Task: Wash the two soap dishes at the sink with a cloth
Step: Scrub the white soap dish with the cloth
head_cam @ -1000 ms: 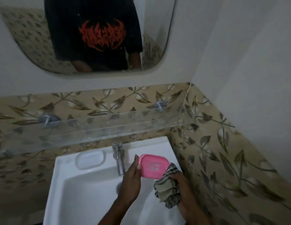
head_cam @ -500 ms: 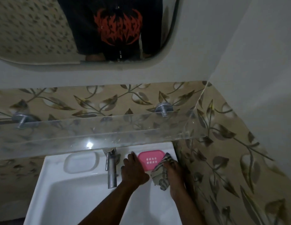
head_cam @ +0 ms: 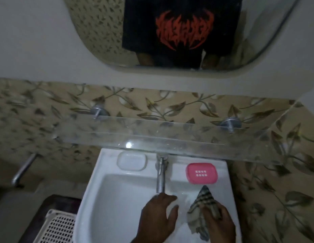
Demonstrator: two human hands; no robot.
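The rounded wall mirror [head_cam: 93, 28] fills the top of the view and reflects a person's black shirt with a red print. Below it, beige wall tiles with a brown leaf pattern [head_cam: 172, 105] run across the wall and round the right corner. A clear glass shelf [head_cam: 152, 137] on two chrome brackets spans the wall above the white ceramic sink [head_cam: 117, 207].

The left hand [head_cam: 158, 213] is over the basin, just below the spout of the chrome tap [head_cam: 160, 174]. Its fingers are loosely bent and hold nothing. The right hand [head_cam: 218, 220] is over the right side of the basin, with its fingers curled round a bunched beige-and-black checked cloth [head_cam: 203, 199].

The pink rectangular plastic soap dish [head_cam: 201, 173], hole side up, sits on the sink's rear ledge to the right of the tap, just beyond the cloth's tip and apart from both hands. The white rounded-rectangle soap dish [head_cam: 131, 161] sits on the same ledge to the left of the tap.

A white perforated plastic basket [head_cam: 56, 228] lies low beside the sink's left edge.
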